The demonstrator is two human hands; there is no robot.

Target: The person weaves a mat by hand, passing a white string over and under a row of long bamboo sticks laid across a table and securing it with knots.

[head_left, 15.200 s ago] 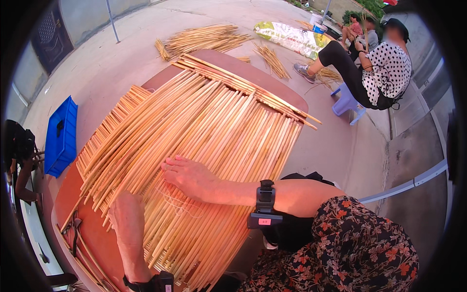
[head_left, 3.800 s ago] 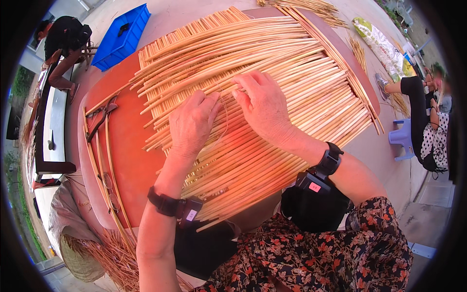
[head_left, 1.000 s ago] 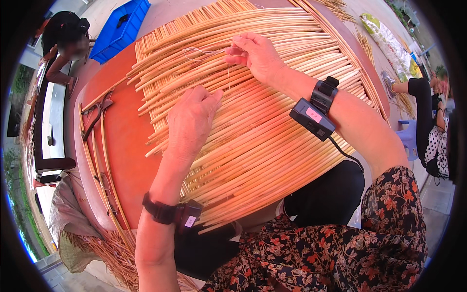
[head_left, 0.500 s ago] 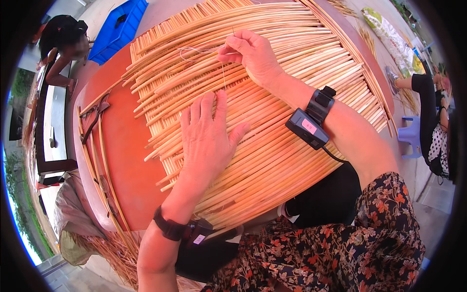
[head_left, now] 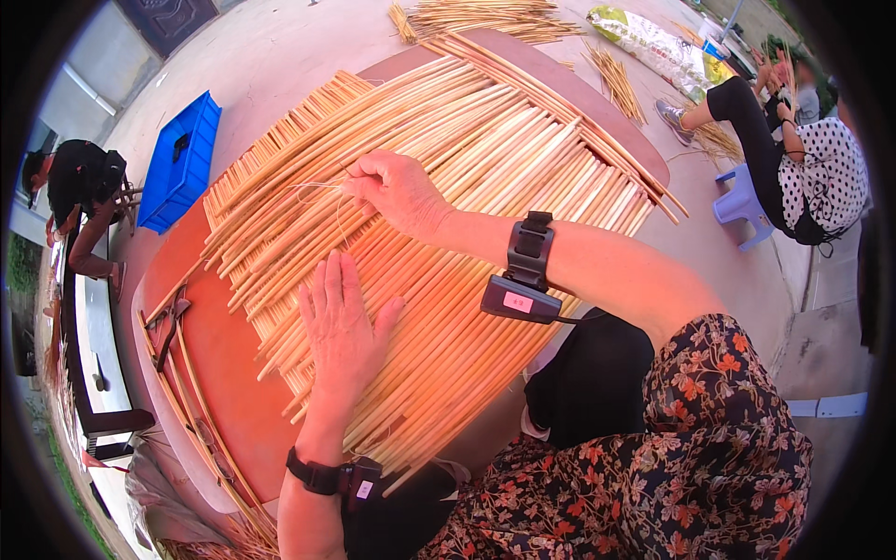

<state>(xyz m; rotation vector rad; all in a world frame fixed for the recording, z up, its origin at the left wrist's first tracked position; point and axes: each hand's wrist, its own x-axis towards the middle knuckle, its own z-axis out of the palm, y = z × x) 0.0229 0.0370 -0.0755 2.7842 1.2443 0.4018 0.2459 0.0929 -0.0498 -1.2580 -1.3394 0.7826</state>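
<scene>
A mat of pale reed stalks (head_left: 439, 280) lies on a reddish table, its long stalks over a layer of crosswise ones. My left hand (head_left: 341, 327) rests flat on the stalks, fingers out and thumb spread. Just beyond it, my right hand (head_left: 397, 191) is raised over the mat, thumb and fingers pinched on a thin white thread (head_left: 317, 185). The thread loops out left of the fingertips, and a strand hangs down toward my left fingertips. Whether a needle is also in the pinch is hidden.
Pliers (head_left: 171, 327) and thin sticks lie on the table's left side. A blue crate (head_left: 182, 163) stands beyond the left corner, near a bending person. At right are a seated person, a purple stool (head_left: 744, 205), a white sack (head_left: 663, 51) and reed bundles (head_left: 495, 21).
The view has shifted, showing more floor at the far side. My right hand has come slightly closer to my left, and the taut thread between them now hangs slack. The person at left bends over.
</scene>
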